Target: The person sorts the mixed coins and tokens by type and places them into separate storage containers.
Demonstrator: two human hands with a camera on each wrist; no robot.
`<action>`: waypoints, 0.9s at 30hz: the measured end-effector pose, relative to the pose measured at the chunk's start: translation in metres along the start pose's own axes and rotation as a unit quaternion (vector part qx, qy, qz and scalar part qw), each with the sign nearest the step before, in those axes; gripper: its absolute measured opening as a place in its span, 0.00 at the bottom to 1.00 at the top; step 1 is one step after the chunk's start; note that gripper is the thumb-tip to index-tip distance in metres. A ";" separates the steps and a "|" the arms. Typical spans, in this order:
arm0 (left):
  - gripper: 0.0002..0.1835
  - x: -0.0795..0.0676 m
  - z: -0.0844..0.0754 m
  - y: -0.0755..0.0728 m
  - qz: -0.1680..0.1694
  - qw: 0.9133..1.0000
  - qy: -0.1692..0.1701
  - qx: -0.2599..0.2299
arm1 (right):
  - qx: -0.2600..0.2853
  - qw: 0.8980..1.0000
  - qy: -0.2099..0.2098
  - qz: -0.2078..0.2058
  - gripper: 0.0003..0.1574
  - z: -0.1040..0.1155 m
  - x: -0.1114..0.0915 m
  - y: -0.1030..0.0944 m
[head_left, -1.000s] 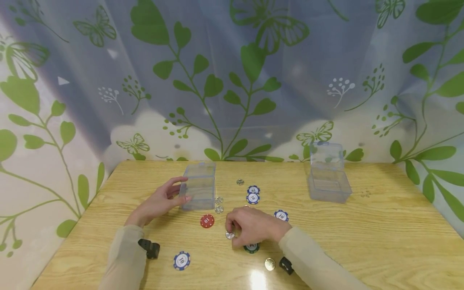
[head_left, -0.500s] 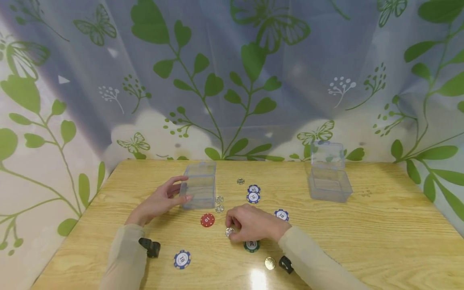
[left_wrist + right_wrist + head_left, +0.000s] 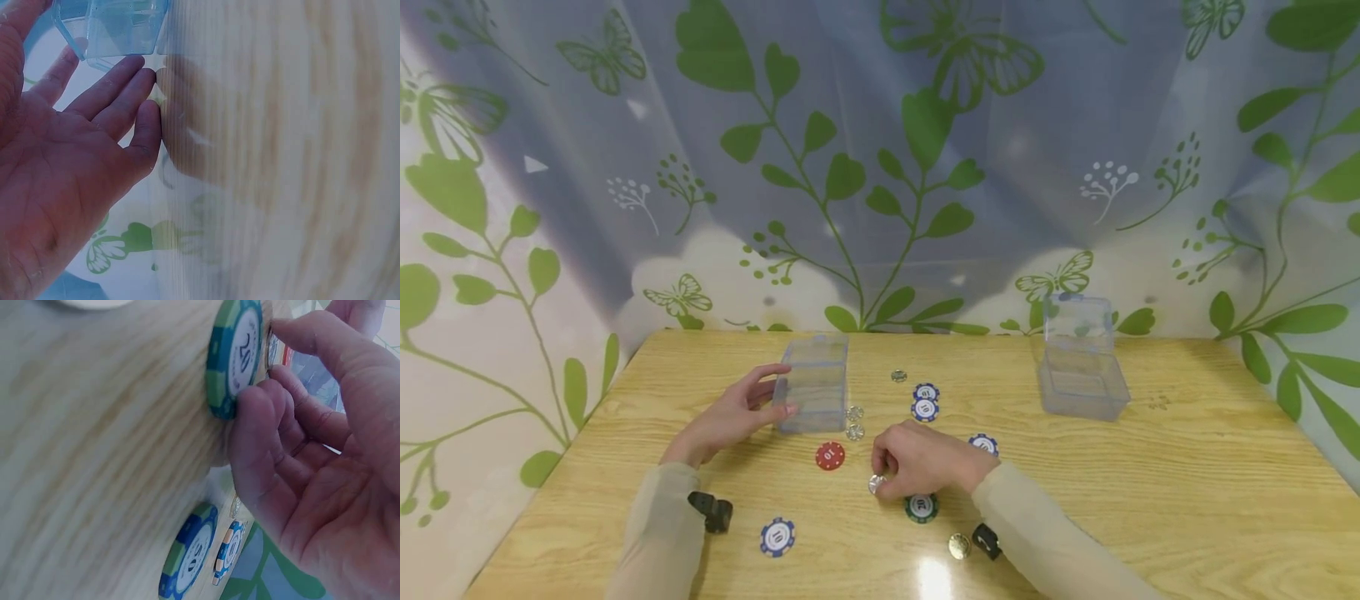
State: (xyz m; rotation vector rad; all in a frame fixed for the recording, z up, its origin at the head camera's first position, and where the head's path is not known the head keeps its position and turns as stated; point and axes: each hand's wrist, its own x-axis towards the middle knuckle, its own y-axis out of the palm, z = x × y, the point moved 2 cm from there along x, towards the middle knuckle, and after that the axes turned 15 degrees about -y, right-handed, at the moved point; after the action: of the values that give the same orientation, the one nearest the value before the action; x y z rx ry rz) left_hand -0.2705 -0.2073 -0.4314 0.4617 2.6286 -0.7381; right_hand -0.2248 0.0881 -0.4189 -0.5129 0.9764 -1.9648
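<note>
silver coin (image 3: 876, 484) is sitting at the bent fingertips of your right hand (image 3: 920, 458), which is pinching it near the green chip (image 3: 922, 507). your left hand (image 3: 735, 419) is resting, fingers loosely extended, against the clear box (image 3: 817, 390).

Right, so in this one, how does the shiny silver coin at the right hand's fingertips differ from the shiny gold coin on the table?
The silver coin is silver-coloured; the gold coin is yellowish.
The right hand pinches the silver coin, while no hand touches the gold coin.
Fingers partly cover the silver coin; the gold coin shows whole.
Both are round and shiny.
</note>
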 end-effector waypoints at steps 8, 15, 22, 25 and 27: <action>0.45 -0.001 -0.001 0.000 -0.004 1.000 -0.010 -0.002 | -0.022 0.999 0.031 0.013 0.11 0.004 0.002 0.003; 0.45 0.000 -0.001 0.000 -0.002 1.000 -0.006 -0.004 | -0.014 1.000 0.019 0.003 0.12 0.001 0.002 0.004; 0.45 0.001 0.000 0.000 0.002 1.000 -0.002 -0.006 | 0.047 0.999 0.021 -0.007 0.15 -0.005 -0.002 0.002; 0.45 0.001 0.000 0.000 0.002 1.000 -0.003 -0.009 | 0.068 0.997 0.025 -0.013 0.13 -0.005 -0.004 0.000; 0.45 0.001 0.000 0.000 0.004 1.000 -0.001 -0.010 | 0.074 0.997 0.030 -0.016 0.11 -0.005 -0.004 -0.001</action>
State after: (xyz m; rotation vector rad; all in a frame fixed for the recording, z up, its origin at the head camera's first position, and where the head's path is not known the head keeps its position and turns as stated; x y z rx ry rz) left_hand -0.2712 -0.2067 -0.4318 0.4639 2.6278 -0.7090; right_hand -0.2262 0.0939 -0.4210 -0.3918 0.8562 -2.0728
